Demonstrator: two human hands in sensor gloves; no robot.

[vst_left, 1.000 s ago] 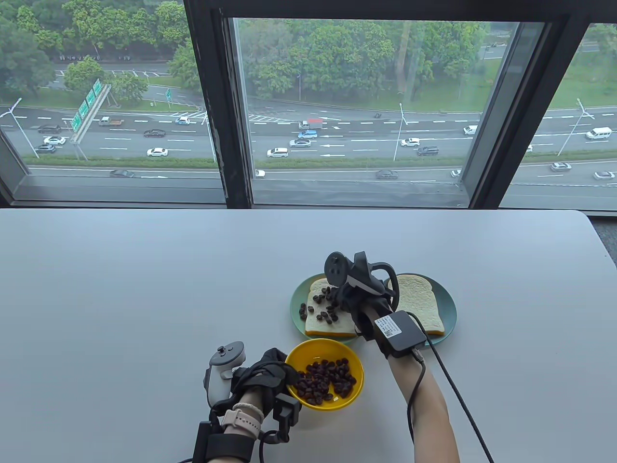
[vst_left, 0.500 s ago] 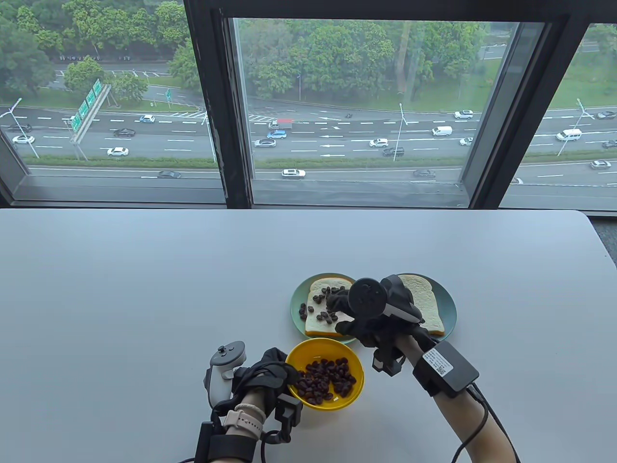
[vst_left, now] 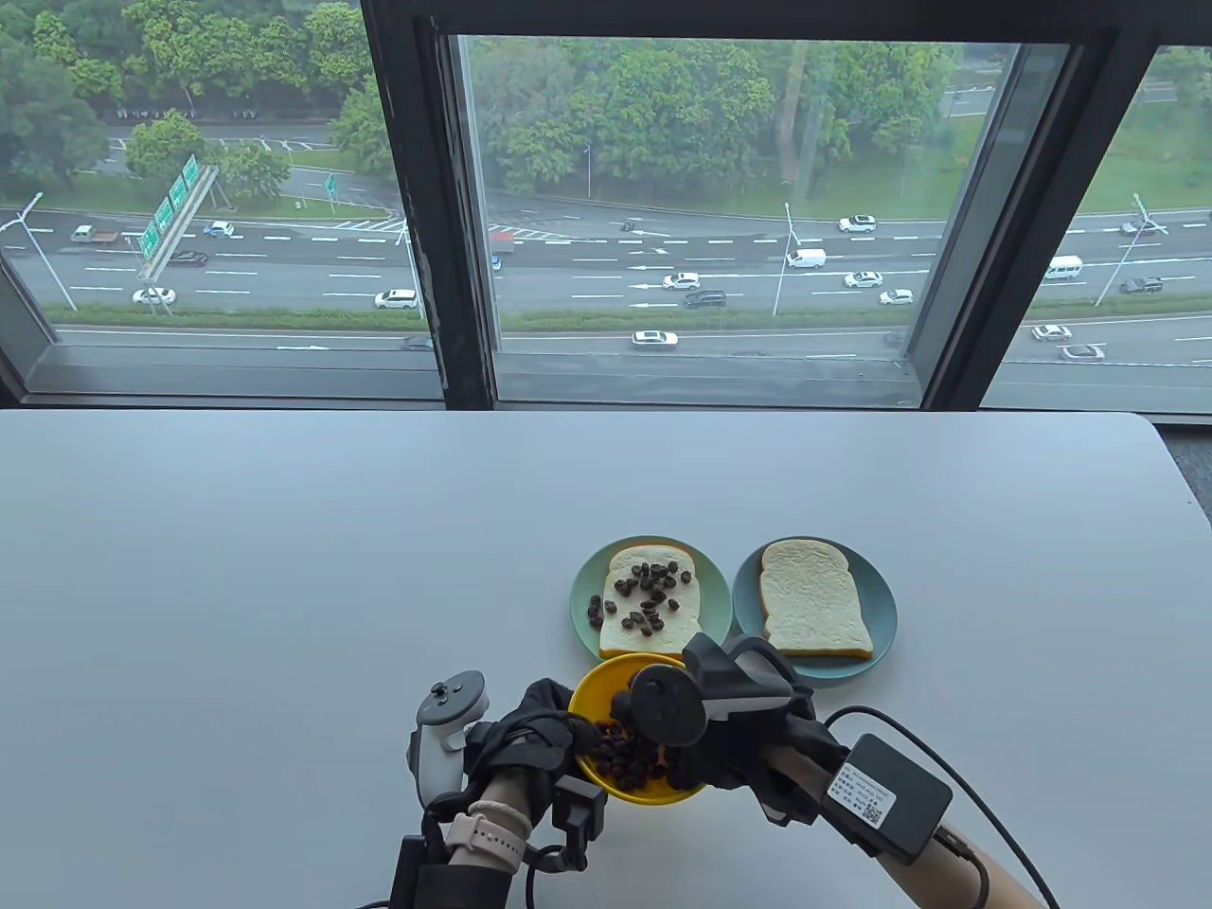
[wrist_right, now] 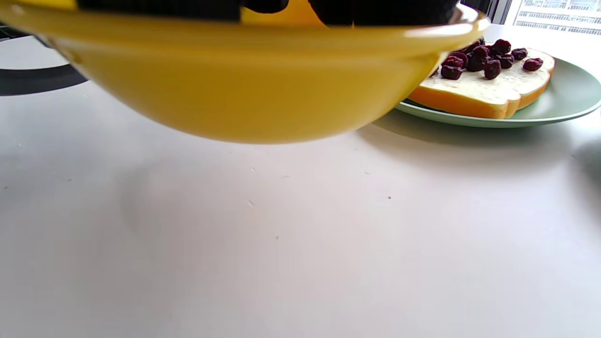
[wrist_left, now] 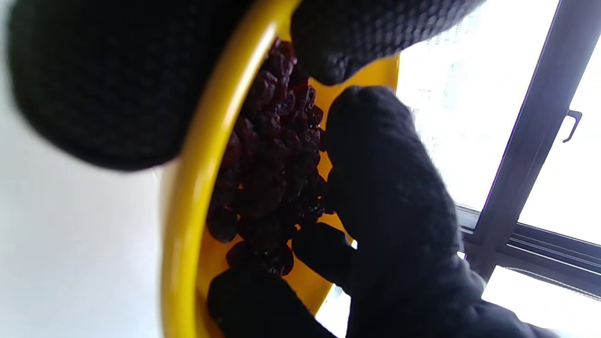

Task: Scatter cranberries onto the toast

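A yellow bowl (vst_left: pixel 606 677) of dark cranberries (vst_left: pixel 620 757) stands at the table's near edge. My left hand (vst_left: pixel 544 734) grips its left rim; in the left wrist view my thumb (wrist_left: pixel 357 37) lies over the rim (wrist_left: pixel 197 188). My right hand (vst_left: pixel 653 748) reaches into the bowl, its fingers (wrist_left: pixel 385 178) among the cranberries (wrist_left: pixel 267 164). Whether they pinch any is unclear. The left toast (vst_left: pixel 686 620) carries several scattered cranberries on a teal plate (vst_left: pixel 582 592). The right toast (vst_left: pixel 812 597) is plain on its own plate (vst_left: pixel 881 597).
The grey table (vst_left: pixel 284 568) ends at a window behind. In the right wrist view the bowl's side (wrist_right: pixel 235 94) fills the top, with the topped toast (wrist_right: pixel 483 89) and its plate (wrist_right: pixel 563 98) just beyond. My right wrist cable (vst_left: pixel 985 814) trails off the front edge.
My right hand has moved from above the left toast back towards me and down into the yellow bowl. My left hand has stayed on the bowl's rim.
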